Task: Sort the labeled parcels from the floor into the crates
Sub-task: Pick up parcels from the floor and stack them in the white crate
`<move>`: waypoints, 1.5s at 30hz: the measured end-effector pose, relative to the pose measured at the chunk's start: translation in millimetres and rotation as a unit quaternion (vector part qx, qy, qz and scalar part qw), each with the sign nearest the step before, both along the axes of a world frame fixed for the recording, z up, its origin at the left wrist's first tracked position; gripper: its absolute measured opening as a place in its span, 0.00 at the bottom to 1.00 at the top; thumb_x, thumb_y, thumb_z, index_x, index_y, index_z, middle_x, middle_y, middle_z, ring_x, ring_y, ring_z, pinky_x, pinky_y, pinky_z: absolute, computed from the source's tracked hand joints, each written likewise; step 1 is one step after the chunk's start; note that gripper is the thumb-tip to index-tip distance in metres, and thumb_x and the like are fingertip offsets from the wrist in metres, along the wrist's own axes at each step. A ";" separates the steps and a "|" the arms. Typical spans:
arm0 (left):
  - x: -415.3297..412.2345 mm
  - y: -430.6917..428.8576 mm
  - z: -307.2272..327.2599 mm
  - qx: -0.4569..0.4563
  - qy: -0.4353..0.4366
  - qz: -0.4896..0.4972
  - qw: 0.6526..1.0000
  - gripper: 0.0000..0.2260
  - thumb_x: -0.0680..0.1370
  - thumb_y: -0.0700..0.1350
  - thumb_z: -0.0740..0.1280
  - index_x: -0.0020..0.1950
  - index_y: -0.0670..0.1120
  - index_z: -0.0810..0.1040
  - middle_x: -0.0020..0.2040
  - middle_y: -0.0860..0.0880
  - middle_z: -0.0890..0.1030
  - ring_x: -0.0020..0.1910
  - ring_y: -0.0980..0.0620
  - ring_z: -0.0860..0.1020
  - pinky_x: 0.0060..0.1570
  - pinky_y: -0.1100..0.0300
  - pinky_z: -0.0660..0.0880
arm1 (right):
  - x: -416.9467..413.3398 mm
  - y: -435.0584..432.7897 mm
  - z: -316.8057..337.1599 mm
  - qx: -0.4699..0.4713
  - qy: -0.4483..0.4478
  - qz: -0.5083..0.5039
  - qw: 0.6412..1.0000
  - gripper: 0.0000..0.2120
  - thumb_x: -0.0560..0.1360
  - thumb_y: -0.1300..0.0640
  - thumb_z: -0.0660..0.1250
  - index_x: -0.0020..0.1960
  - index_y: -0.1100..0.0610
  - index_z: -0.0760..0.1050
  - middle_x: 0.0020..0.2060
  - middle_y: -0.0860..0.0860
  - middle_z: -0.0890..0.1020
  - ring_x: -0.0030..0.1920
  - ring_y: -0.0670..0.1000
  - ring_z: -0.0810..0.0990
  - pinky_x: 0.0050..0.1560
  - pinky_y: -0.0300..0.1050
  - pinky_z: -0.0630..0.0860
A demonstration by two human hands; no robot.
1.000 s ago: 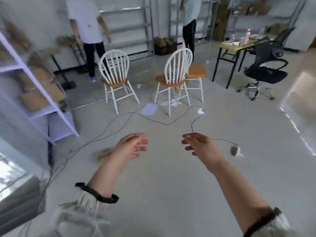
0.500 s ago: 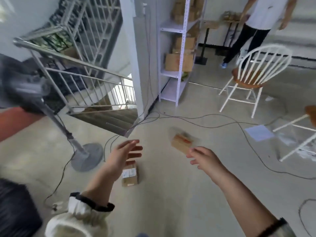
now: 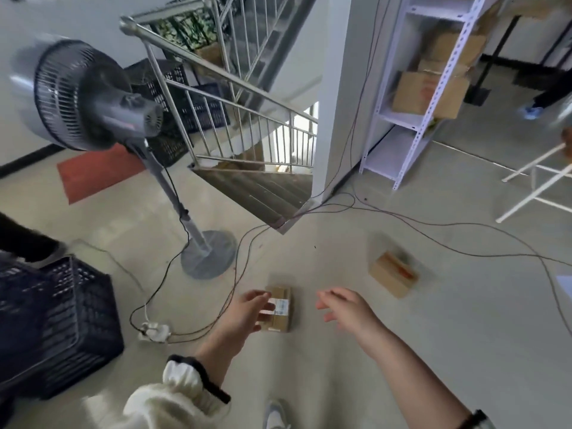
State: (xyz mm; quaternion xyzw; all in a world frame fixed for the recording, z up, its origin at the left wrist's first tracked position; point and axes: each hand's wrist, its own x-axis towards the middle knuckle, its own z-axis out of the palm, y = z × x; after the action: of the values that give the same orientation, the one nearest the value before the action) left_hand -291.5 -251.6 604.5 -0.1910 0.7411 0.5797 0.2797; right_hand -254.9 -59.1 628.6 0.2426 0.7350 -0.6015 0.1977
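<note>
View from a person's head, looking down at a pale grey, smooth concrete floor (image 3: 340, 376).

A small brown cardboard parcel with a white printed label (image 3: 283, 317) lies flat on the floor at the centre. The left grip (image 3: 247, 311), a bare hand with a cream sleeve, reaches over the parcel's left edge with fingers loosely spread; whether it touches the parcel cannot be told. The right grip (image 3: 346, 308), also bare, hangs just right of the parcel, apart from it, fingers spread and holding nothing.

A second brown cardboard parcel with an orange stripe (image 3: 393, 274), blurred, lies on the floor to the right, well apart from the first.

A black slatted plastic crate (image 3: 62, 326) stands at the left edge. Near it sits a white power strip (image 3: 154, 331), and thin dark cables (image 3: 402, 219) trail across the floor.

A grey pedestal fan (image 3: 93, 97) stands behind, left of centre, beside a red floor mat (image 3: 96, 173). A steel stair railing (image 3: 235, 97) guards an open stairwell going down. Right of a white pillar (image 3: 337, 88) stands a white metal shelf unit (image 3: 411, 125) with cardboard boxes (image 3: 427, 94).

Bare floor lies open on the right and near the viewer.
</note>
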 end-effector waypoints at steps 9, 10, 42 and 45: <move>-77.1 28.8 -259.6 -0.012 -0.056 0.109 0.992 0.06 0.78 0.39 0.63 0.50 0.44 0.80 0.43 0.42 0.83 0.34 0.48 0.77 0.35 0.59 0.68 | -103.2 9.3 -261.9 -0.002 -0.103 -0.037 0.994 0.08 0.78 0.58 0.62 0.40 0.56 0.74 0.37 0.51 0.80 0.31 0.47 0.75 0.22 0.28 0.66; -90.7 30.9 -299.0 -0.015 -0.046 0.111 0.993 0.06 0.77 0.38 0.64 0.50 0.43 0.80 0.42 0.42 0.83 0.33 0.47 0.77 0.32 0.61 0.69 | -119.5 9.6 -300.3 0.001 -0.102 -0.046 0.994 0.10 0.78 0.59 0.62 0.38 0.56 0.74 0.36 0.51 0.80 0.30 0.48 0.74 0.21 0.29 0.65; -200.1 4.7 -718.6 -0.411 0.165 -0.494 0.748 0.48 0.63 0.64 0.74 0.73 0.69 0.46 0.77 0.48 0.35 0.73 0.39 0.52 0.66 0.46 0.66 | -269.5 -8.0 -736.2 0.243 -0.049 0.076 0.966 0.31 0.75 0.53 0.65 0.73 0.59 0.58 0.68 0.58 0.67 0.64 0.59 0.72 0.58 0.44 0.71; -196.1 12.3 -714.6 -0.390 0.228 -0.597 0.663 0.48 0.65 0.59 0.75 0.73 0.68 0.44 0.77 0.51 0.36 0.75 0.39 0.48 0.68 0.45 0.62 | -265.6 12.8 -737.6 0.299 -0.011 0.188 0.935 0.31 0.75 0.54 0.67 0.74 0.55 0.59 0.69 0.57 0.66 0.66 0.58 0.70 0.63 0.46 0.69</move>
State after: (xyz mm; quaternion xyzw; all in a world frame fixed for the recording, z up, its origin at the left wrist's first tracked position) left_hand -487.6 -239.3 -110.1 0.3385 0.8953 -0.0279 0.2881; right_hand -520.5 -46.2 -108.9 0.1547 0.9110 -0.3030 0.2331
